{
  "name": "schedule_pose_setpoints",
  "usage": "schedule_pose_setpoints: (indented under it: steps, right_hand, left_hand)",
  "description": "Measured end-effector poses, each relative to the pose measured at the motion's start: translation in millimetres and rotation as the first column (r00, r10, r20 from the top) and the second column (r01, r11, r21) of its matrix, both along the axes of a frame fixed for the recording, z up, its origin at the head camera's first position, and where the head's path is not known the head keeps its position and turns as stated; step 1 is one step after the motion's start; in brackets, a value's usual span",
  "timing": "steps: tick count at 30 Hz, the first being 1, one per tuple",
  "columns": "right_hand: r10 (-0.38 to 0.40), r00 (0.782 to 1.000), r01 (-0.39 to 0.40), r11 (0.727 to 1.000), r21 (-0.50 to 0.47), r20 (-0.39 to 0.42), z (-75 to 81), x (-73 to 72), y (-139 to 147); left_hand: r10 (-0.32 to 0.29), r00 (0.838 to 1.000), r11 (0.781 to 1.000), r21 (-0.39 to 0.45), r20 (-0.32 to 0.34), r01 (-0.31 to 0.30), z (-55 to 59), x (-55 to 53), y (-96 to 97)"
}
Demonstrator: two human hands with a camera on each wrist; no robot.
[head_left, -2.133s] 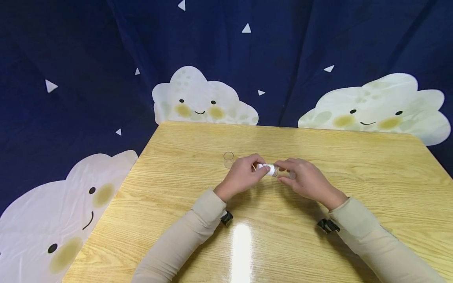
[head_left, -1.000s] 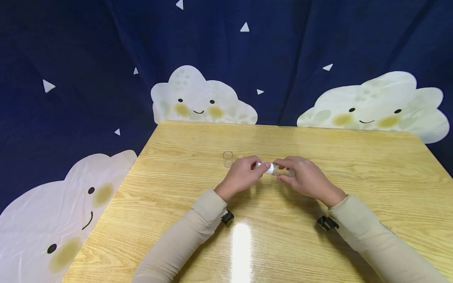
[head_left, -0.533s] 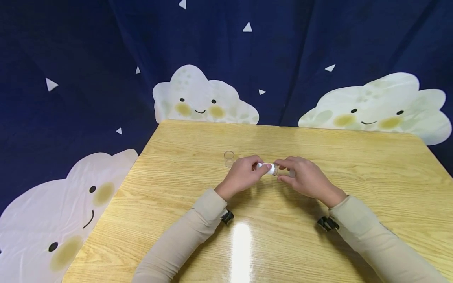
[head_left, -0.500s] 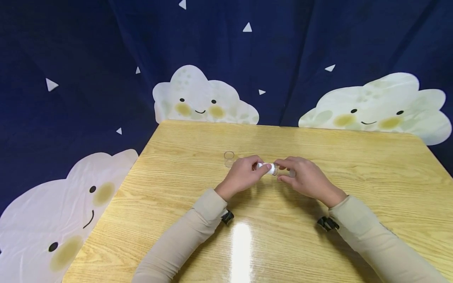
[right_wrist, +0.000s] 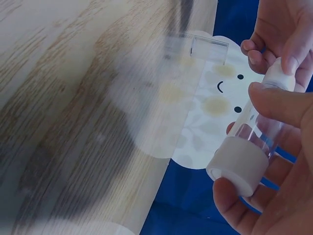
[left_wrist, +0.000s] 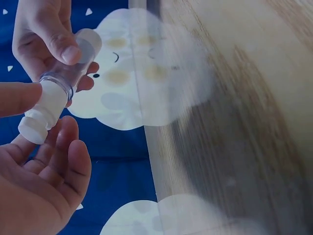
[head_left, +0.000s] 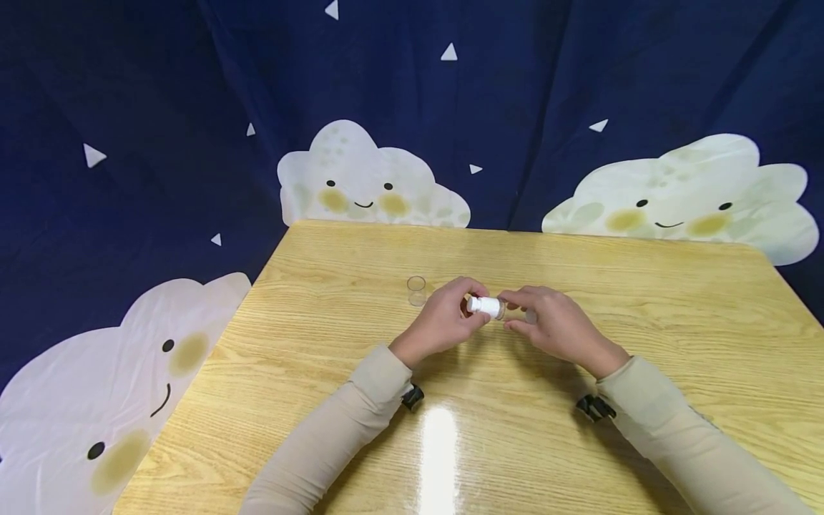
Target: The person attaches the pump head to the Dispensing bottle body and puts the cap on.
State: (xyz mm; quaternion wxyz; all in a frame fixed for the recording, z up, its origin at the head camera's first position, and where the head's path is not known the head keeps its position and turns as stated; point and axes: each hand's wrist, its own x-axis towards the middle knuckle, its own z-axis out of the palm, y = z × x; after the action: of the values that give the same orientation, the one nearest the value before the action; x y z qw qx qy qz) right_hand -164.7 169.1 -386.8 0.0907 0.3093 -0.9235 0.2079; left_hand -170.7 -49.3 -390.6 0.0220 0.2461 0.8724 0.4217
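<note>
I've got the bottle (head_left: 488,307) between both hands, lying near sideways over the table (head_left: 309,400). Left hand (head_left: 444,315) pinches the white top end; its other fingers are loosely curled under it per left wrist cam. Right hand (head_left: 556,325) grips the clear body, thumb across it, white base (right_wrist: 238,165) by the palm side. Clear cup (head_left: 416,292) stands upright on the table, just beyond the left hand. I see beige sleeves, black straps (head_left: 413,397) at both wrists, and a navy backdrop (head_left: 386,79) with clouds behind.
</note>
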Motion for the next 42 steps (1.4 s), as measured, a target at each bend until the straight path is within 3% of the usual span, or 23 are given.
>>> schedule_pose_setpoints:
  steps: [7, 12, 18, 22, 42]
  right_hand:
    - [-0.001, 1.000, 0.001, 1.000, -0.006, -0.010, -1.9, 0.1, 0.5]
    - [-0.009, 1.000, 0.009, 1.000, -0.006, 0.002, -1.2, 0.3, 0.4]
    - [-0.010, 1.000, 0.010, 1.000, -0.020, 0.005, -0.3, 0.9, 0.4]
    - [-0.010, 1.000, 0.010, 1.000, -0.020, 0.000, -0.3, 1.0, -0.2]
    - [-0.004, 1.000, 0.004, 1.000, -0.003, 0.011, 1.2, 1.2, -1.8]
  left_hand:
    - [-0.005, 0.999, 1.000, -0.013, -0.033, 0.005, -1.5, -0.9, 0.6]
    - [0.067, 0.997, 0.998, 0.007, 0.043, -0.068, -0.6, -1.5, 1.2]
    - [0.158, 0.977, 0.986, 0.033, 0.140, -0.164, 1.6, -1.5, 0.4]
    - [0.140, 0.971, 0.988, 0.041, 0.196, -0.151, 1.1, -1.2, 0.6]
    - [0.105, 0.978, 0.990, 0.072, 0.179, -0.119, -0.5, 1.0, 1.1]
